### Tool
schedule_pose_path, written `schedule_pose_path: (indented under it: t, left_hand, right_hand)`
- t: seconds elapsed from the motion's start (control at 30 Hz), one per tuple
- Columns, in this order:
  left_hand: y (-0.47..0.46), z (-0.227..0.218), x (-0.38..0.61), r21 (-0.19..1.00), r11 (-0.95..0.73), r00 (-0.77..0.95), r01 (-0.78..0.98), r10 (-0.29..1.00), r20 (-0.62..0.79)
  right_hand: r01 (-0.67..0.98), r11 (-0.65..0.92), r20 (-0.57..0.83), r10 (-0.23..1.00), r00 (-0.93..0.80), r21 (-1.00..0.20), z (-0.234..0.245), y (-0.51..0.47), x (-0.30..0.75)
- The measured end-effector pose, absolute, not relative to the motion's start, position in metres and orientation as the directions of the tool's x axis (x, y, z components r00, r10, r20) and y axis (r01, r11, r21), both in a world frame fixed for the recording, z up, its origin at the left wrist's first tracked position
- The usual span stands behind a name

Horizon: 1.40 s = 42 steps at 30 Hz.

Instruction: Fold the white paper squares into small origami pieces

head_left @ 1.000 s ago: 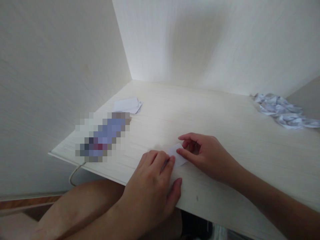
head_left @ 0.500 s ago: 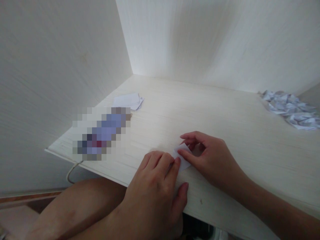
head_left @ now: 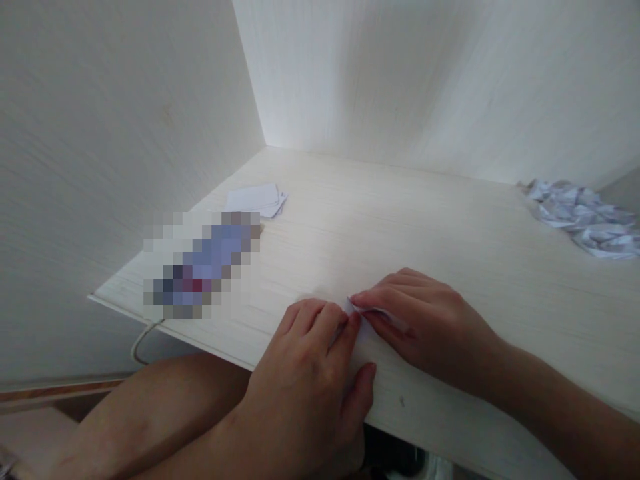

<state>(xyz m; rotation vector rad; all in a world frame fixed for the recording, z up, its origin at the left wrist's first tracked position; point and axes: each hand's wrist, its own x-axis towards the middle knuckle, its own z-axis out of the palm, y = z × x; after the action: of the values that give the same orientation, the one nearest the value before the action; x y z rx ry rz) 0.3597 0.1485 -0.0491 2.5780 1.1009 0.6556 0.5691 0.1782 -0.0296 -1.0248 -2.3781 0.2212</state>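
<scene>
A small piece of white paper [head_left: 365, 329] lies near the front edge of the desk, mostly covered by my fingers. My left hand [head_left: 311, 363] holds its left side against the desktop, fingers curled and pressed together, the thumb apart near the edge. From the right, my right hand [head_left: 434, 323] pinches the paper between thumb and fingers. A raised flap of it shows at those fingertips. How the paper is folded underneath is hidden.
A small stack of white paper sheets [head_left: 254, 197] lies at the back left of the desk [head_left: 320, 247]. In front of it is a blurred-out object [head_left: 210, 263], with a cable [head_left: 137, 345] by the edge. Several folded white papers [head_left: 590, 217] are heaped at right.
My right hand has turned over toward the left, its fingers closing down on the paper and lifting a flap toward my left fingertips. My left hand stays in place.
</scene>
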Motion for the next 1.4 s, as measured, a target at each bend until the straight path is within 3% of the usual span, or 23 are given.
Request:
schedule_pose_path:
  t: [0.23,0.57,1.4]
  left_hand:
    - [0.151,-0.047,0.353,0.422,-0.678,0.612,0.602,0.731,0.302]
    - [0.157,-0.043,0.35,0.426,-0.685,0.612,0.591,0.725,0.316]
    - [0.156,-0.043,0.35,0.411,-0.679,0.617,0.608,0.73,0.294]
  right_hand:
    - [0.483,0.749,0.406,0.656,-0.636,-0.453,-0.03,0.184,0.576]
    - [0.569,0.61,0.238,0.769,-0.594,-0.551,-0.02,0.179,0.572]
    - [0.61,0.504,0.195,0.843,-0.501,-0.611,-0.027,0.176,0.565]
